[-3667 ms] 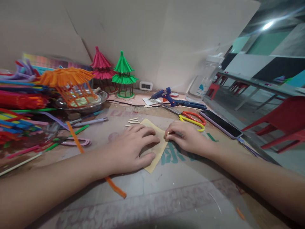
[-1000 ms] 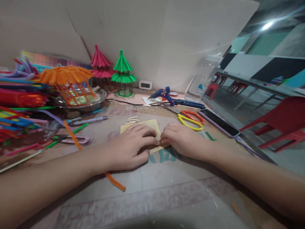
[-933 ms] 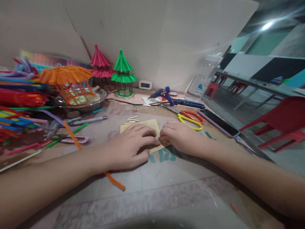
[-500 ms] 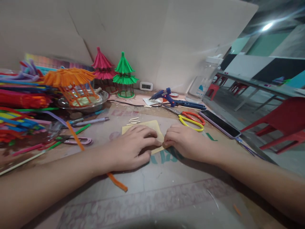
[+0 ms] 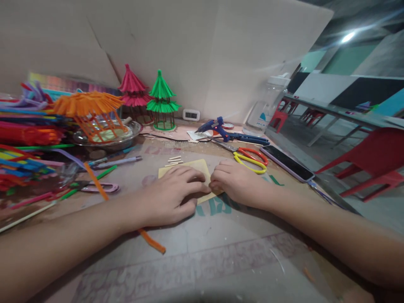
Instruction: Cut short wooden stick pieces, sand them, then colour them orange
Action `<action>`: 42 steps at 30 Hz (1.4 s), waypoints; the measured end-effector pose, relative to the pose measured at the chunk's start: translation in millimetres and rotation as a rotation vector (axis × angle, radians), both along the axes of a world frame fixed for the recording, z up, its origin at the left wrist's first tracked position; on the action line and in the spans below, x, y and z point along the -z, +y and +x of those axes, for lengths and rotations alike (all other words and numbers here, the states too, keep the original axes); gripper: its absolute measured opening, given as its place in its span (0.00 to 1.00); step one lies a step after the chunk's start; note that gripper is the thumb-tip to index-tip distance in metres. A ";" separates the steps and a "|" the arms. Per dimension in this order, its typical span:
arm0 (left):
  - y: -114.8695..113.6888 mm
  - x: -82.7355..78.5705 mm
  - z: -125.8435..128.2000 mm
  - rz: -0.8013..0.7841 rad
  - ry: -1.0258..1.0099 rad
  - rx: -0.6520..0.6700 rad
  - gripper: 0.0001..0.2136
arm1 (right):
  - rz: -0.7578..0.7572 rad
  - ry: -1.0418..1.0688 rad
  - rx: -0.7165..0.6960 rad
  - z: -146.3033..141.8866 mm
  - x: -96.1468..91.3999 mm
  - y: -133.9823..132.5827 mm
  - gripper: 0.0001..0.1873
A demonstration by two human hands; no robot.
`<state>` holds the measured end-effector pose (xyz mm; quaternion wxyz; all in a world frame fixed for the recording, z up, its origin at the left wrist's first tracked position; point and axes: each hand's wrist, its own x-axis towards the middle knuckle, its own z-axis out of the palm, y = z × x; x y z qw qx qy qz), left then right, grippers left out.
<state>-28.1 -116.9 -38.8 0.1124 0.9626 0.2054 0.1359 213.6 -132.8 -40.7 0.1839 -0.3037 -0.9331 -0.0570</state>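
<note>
Yellow paper sheet [image 5: 203,169] flat beneath left hand [image 5: 178,194], fingers loosely parted; right hand [image 5: 235,182] curled at its right edge, held item, if any, hidden. Beyond left hand, metal bowl [image 5: 134,132] bearing orange-roofed model [image 5: 88,104]; beyond right, clear bottle [image 5: 263,106].

A phone [image 5: 287,163] lies near a clear bottle [image 5: 267,107]; a red chair [image 5: 370,153] stands beyond.

Counted two hands: one left hand [image 5: 176,193] at seven o'clock, one right hand [image 5: 232,183] at four. Tallied one yellow sheet [image 5: 204,168] at six and four wooden sticks [image 5: 174,160] toward nine. Found three roofed tower models toward ten and eleven: one orange model [image 5: 88,103], one pink model [image 5: 134,86], one green model [image 5: 161,90]. Noted one glue gun [image 5: 217,126] at one, one bottle [image 5: 261,115] at two, one pair of scissors [image 5: 235,150] and one smartphone [image 5: 287,163] at three.
</note>
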 end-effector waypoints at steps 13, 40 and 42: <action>-0.6 -1.4 0.1 -0.009 -0.014 0.015 0.18 | -0.106 -0.009 0.022 0.7 1.7 -0.5 0.10; 0.3 -0.4 -0.2 0.003 -0.009 0.012 0.18 | -0.048 -0.001 0.012 -1.3 0.9 3.1 0.10; 0.6 0.1 0.0 0.004 -0.021 0.021 0.18 | -0.114 -0.015 0.030 -1.5 -1.0 1.4 0.10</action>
